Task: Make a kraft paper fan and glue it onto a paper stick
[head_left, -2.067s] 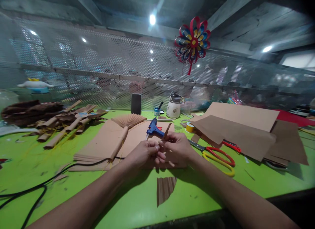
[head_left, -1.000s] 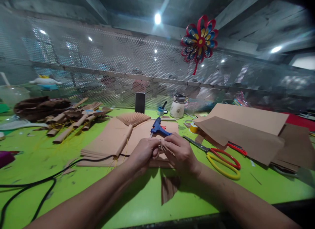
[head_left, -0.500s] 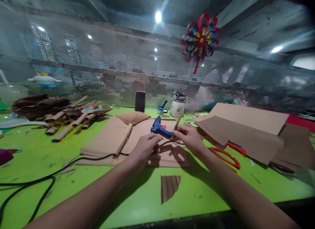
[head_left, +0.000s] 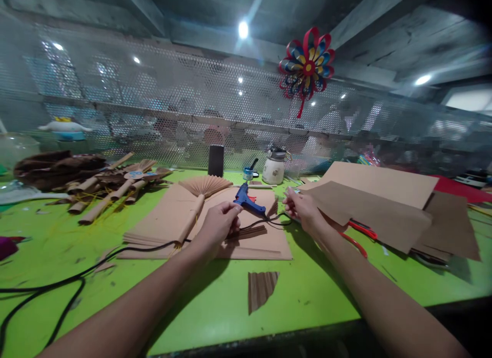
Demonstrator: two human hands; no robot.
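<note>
My left hand point(head_left: 219, 224) is closed, thumb against fingers, above a stack of brown paper sheets point(head_left: 154, 219). What it pinches, if anything, is hidden. Beside its fingertips lies a folded brown paper strip point(head_left: 249, 232). A blue glue gun point(head_left: 248, 200) with a red trigger rests just beyond. My right hand point(head_left: 303, 209) is also closed, at the right of the stack; I cannot make out what is in its fingers. Near the glue gun's handle end is a small pleated brown paper piece point(head_left: 272, 206). A pleated paper fan point(head_left: 203, 186) with a rolled handle lies on the stack.
A corrugated paper scrap point(head_left: 262, 291) lies near the front edge. Loose brown sheets point(head_left: 369, 204) and red-handled scissors point(head_left: 355, 243) are on the right. Several finished fans point(head_left: 119, 186) pile up at left. The black cord point(head_left: 96, 263) crosses the green table point(head_left: 192, 317). A white jar point(head_left: 273, 165) stands behind.
My right hand has moved right and away from the glue gun, letting go of the brown folded piece it held upright. My left hand has drawn slightly left, uncovering more of the folded strip.
</note>
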